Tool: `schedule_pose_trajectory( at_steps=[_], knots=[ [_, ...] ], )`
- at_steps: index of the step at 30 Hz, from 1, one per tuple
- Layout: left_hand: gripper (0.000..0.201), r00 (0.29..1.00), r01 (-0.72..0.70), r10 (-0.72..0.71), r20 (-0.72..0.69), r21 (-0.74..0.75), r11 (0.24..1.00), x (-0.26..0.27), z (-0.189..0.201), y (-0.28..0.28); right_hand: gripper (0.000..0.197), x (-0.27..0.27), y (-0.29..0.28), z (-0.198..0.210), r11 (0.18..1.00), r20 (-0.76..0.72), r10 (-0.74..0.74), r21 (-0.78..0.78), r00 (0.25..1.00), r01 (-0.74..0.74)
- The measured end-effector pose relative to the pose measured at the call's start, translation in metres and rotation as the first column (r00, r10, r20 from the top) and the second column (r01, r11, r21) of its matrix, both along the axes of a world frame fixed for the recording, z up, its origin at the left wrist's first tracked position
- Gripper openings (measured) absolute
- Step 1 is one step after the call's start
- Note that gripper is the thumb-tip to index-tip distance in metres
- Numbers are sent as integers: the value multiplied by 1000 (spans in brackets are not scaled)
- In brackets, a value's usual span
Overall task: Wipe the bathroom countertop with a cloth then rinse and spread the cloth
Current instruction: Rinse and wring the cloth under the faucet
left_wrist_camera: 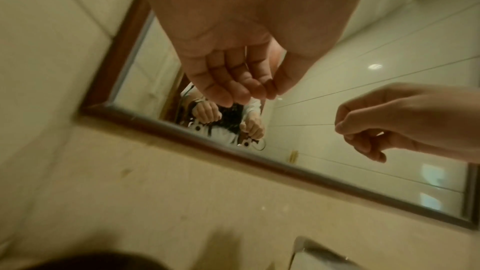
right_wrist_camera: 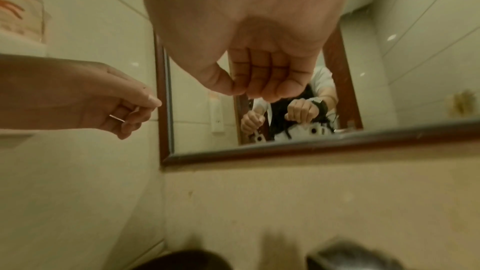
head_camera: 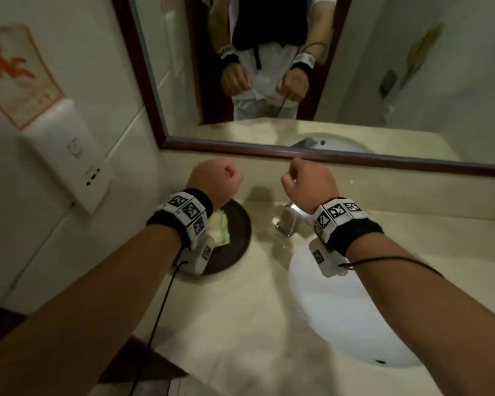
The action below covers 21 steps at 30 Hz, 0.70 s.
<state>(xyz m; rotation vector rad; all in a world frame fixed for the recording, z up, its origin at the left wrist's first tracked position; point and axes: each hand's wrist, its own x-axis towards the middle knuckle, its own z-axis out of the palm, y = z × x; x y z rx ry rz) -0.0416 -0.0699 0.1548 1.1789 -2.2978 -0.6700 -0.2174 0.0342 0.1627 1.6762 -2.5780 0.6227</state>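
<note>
Hands up in front of the mirror [head_camera: 297, 81], both raised above the counter [head_camera: 240, 324]. My left hand [head_camera: 212, 178] was curled into a loose fist with nothing inside it; from the left wrist view my fingers [left_wrist_camera: 223, 83] were bent in toward the palm, thumb tip near the forefinger. My right hand [head_camera: 309, 181] was curled the same way, fingers [right_wrist_camera: 270, 77] folded in and thumb meeting them, holding nothing I could make out. The two hands were near each other but apart.

Cloth [head_camera: 219, 231], pale with a green edge, lay bunched on a dark round tray [head_camera: 240, 238] at the counter's back left, below my left wrist. Faucet [head_camera: 287, 221] stood just right of the tray at the back edge of the white basin [head_camera: 340, 310]. A white wall unit [head_camera: 69, 155] hung on the left wall.
</note>
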Motion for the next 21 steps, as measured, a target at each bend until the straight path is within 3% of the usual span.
schedule_pose_trajectory(
  at_steps=[11, 16, 21],
  knots=[
    [31, 962, 160, -188, -198, -151, 976, -50, 135, 43, 17, -44, 71, 127, 958, -10, -118, -263, 993, 111],
    [26, 958, 185, -219, -183, -185, 965, -70, 157, 69, 18, -60, 91, 148, 951, -42, -104, -296, 994, 87],
    [26, 977, 137, -160, -144, -158, 978, -91, 150, 79, 16, -80, 99, 136, 968, 3, -55, -246, 998, 54]
  ],
)
